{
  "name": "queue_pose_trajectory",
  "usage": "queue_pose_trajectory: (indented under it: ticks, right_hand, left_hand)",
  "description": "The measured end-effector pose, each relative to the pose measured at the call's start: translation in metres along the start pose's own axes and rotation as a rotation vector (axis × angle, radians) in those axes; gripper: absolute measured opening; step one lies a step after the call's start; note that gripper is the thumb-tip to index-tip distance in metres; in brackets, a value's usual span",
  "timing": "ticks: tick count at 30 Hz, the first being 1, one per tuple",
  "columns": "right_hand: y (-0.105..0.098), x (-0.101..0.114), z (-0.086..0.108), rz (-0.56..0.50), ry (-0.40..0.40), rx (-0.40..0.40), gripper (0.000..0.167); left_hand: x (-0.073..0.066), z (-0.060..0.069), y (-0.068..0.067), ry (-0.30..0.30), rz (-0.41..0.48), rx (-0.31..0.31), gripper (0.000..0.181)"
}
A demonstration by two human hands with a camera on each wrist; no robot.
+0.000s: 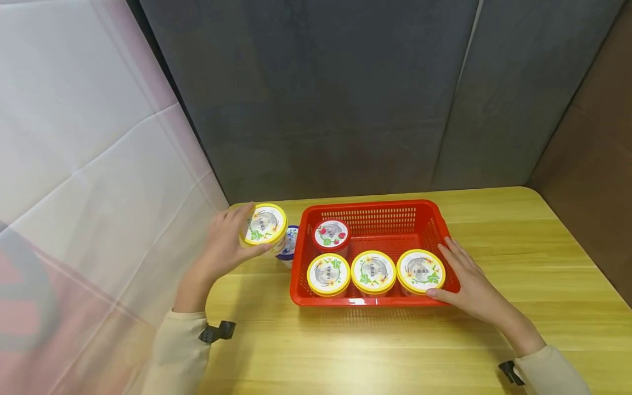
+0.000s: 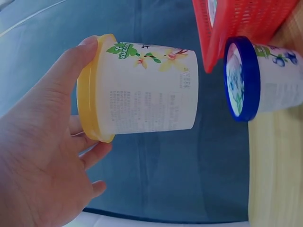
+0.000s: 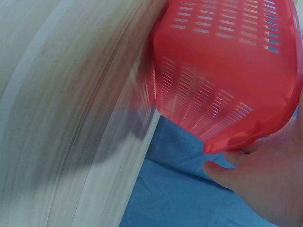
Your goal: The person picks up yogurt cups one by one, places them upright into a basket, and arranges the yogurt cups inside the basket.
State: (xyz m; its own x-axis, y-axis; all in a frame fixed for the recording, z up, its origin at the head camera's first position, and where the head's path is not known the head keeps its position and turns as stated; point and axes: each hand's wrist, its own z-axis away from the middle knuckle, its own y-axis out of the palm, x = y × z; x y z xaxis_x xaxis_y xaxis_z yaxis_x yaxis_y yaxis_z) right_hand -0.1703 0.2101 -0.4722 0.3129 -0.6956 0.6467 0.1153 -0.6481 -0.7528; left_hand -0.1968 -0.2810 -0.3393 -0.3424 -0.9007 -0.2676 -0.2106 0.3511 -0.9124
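In the head view my left hand (image 1: 224, 241) holds a white cup with a yellow lid (image 1: 265, 224) above the table's left part. The left wrist view shows its thumb and fingers about the lid of this flower-printed cup (image 2: 147, 90), which is tilted sideways there. Beside it, a blue-lidded cup (image 1: 290, 241) is partly hidden behind the held one. My right hand (image 1: 469, 282) grips the right front corner of a red plastic basket (image 1: 365, 302); its thumb lies by a yellow-lidded cup (image 1: 421, 271). In the right wrist view its fingertips are partly hidden behind the basket rim.
Inside the basket, a red-lidded cup (image 1: 331, 235) stands at the back left. Two more yellow-lidded cups (image 1: 328, 274) line the front. The wooden table (image 1: 345, 356) meets a dark grey partition (image 1: 321, 109) behind and a pale printed cloth (image 1: 99, 137) at left.
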Motion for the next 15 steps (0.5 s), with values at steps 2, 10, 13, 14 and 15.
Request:
queue_pose_trajectory:
  ticks: [2, 10, 13, 14, 15]
  right_hand:
    - [0.000, 0.000, 0.000, -0.002, -0.001, -0.001, 0.108]
    - [0.000, 0.000, 0.001, -0.007, -0.004, -0.003, 0.107]
    - [0.000, 0.000, 0.001, -0.006, -0.003, -0.005, 0.108]
    - [0.000, 0.000, 0.001, -0.005, -0.002, -0.005, 0.108]
    - [0.000, -0.001, 0.001, -0.005, -0.002, -0.006, 0.108]
  left_hand:
    - [-0.002, -0.005, 0.002, 0.004, 0.003, 0.011, 0.095]
    - [-0.016, -0.026, 0.016, -0.010, 0.019, 0.085, 0.100]
    - [-0.024, -0.034, 0.023, -0.011, 0.027, 0.110, 0.101]
    - [-0.027, -0.037, 0.026, -0.007, 0.027, 0.115, 0.101]
    - [-0.030, -0.040, 0.028, -0.001, 0.029, 0.120, 0.101]
